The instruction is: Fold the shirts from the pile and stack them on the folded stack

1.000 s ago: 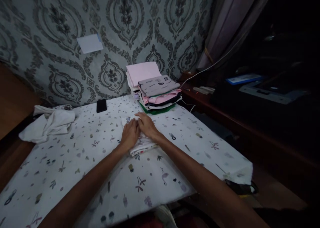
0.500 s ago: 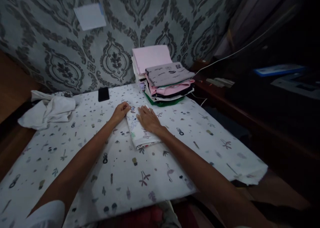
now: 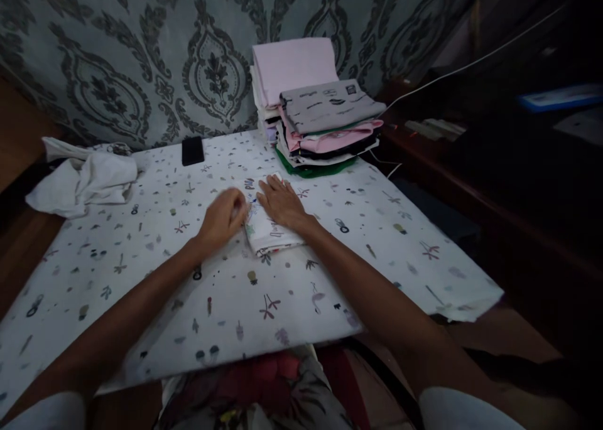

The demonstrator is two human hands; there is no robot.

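Note:
A folded white garment (image 3: 264,228) with coloured lettering and drawings lies on the table, its layered edge facing me. My right hand (image 3: 281,203) rests flat on its upper right part, fingers spread. At the garment's left edge is my left hand (image 3: 225,216), slightly blurred, with curled fingers and the thumb against the edge, closed on the cloth there. Part of the garment is hidden under my right hand and wrist.
A stack of folded clothes (image 3: 330,107), pink and grey on top, stands at the back by the patterned wall (image 3: 160,53). A black phone (image 3: 193,150) lies back left. Crumpled white cloth (image 3: 89,182) sits at the left edge of the printed table cover (image 3: 188,317).
My left hand has moved from the garment's upper left corner down along its left edge toward me. My right hand stays flat on the garment. The view has tilted downward.

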